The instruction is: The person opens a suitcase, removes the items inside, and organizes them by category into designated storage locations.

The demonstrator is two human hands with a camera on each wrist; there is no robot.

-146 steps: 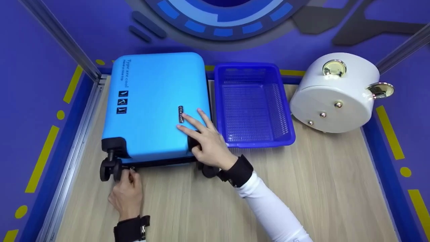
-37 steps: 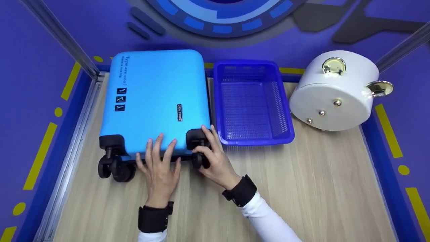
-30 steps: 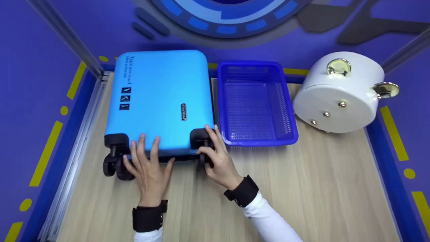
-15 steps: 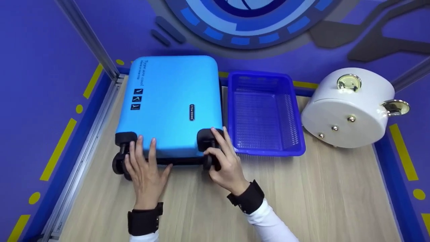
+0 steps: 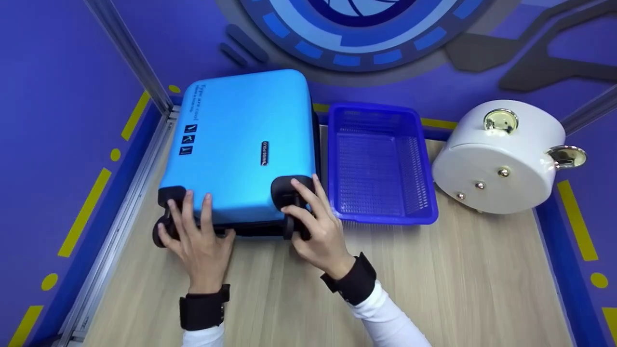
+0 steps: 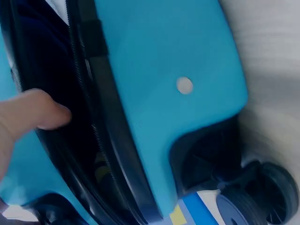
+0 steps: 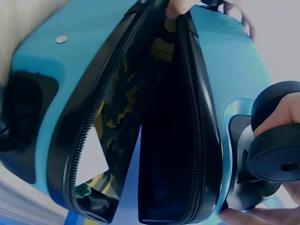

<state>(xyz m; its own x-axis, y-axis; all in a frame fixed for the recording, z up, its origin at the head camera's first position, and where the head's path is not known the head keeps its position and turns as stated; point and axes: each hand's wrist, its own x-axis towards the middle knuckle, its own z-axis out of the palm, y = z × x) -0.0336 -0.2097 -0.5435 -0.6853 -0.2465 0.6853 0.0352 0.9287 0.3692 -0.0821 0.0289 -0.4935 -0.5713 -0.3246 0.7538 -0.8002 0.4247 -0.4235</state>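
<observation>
On the left part of the wooden surface (image 5: 434, 270), the blue suitcase (image 5: 231, 125) lies just beside the blue basket (image 5: 385, 220), and its upper shell sits more tilted and raised at the wheeled end than half a second ago. The left hand (image 5: 202, 248) has shifted toward the left wheel (image 5: 159, 237); its fingers rest on the shell and its thumb (image 6: 49, 110) reaches into the gap, so that grip appears to pinch the edge. The right hand (image 5: 322, 238) grasps the right wheel (image 5: 288, 228) and its corner. The zip (image 7: 195, 131) stands parted, baring the lining, which suggests the unfastening is done and lifting has begun.
</observation>
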